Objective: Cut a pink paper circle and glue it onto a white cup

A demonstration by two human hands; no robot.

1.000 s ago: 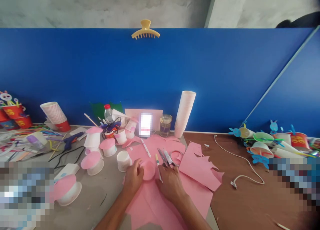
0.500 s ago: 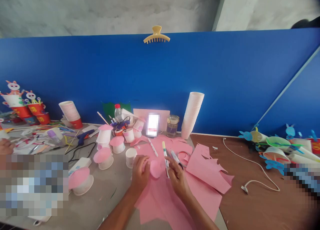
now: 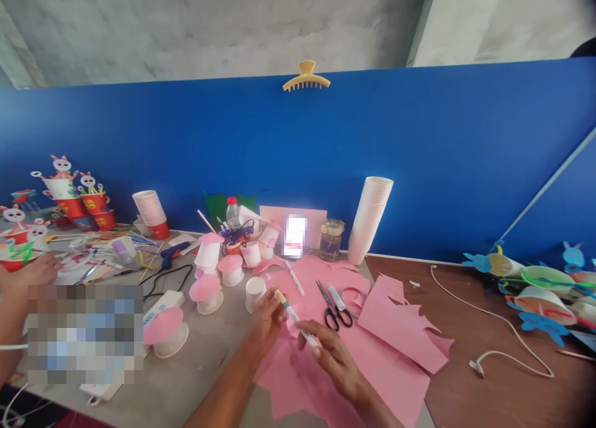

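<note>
A white marker with a yellow-green end [image 3: 297, 319] slants between my two hands. My right hand [image 3: 331, 352] is closed round its lower white part. My left hand [image 3: 270, 313] is closed at the marker's yellow end, and a pink paper piece [image 3: 292, 327] shows just beside its fingers. Under both hands lie large pink sheets [image 3: 311, 384]. Black-handled scissors [image 3: 334, 310] rest on the pink paper beyond my right hand. A small white cup [image 3: 256, 293] stands just behind my left hand.
Cups with pink discs [image 3: 206, 291] stand on the left, near a glue gun [image 3: 174, 252] and another person's hand [image 3: 44, 269]. Behind are a lit phone [image 3: 295, 236], a jar [image 3: 331, 238] and a tall cup stack [image 3: 370, 220]. A white cable [image 3: 479, 300] lies right.
The marker has been lifted off the pink paper, now tilted between both hands. The scissors show fully, no longer behind my right hand. The view has shifted slightly left.
</note>
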